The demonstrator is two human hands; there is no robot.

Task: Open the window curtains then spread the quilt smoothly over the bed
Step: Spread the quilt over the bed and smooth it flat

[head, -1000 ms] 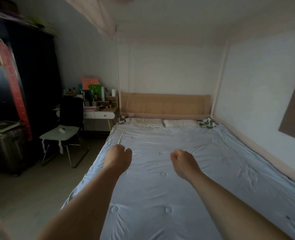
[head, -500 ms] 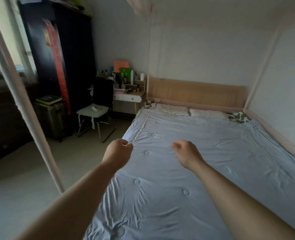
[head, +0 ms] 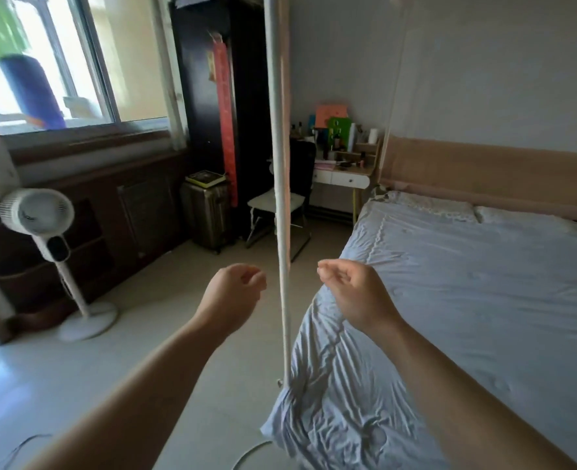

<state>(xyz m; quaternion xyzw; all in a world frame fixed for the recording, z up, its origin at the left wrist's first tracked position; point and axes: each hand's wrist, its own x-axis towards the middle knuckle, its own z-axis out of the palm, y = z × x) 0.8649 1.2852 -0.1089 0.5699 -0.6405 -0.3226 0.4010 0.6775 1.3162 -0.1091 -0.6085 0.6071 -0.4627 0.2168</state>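
Both hands are empty, fingers loosely curled: the left hand [head: 234, 293] is just left of the pole [head: 282, 198] and the right hand [head: 354, 293] just right of it, neither touching it. The window [head: 60, 62], well left of the pole, appears uncovered, so the curtain step is judged complete. The quilt [head: 466, 300] lies spread over the bed [head: 483, 171] right of the pole, creased and bunched at the corner by the pole's foot. Step in hand: smoothing. The next move calls for gripping that corner edge and drawing it taut.
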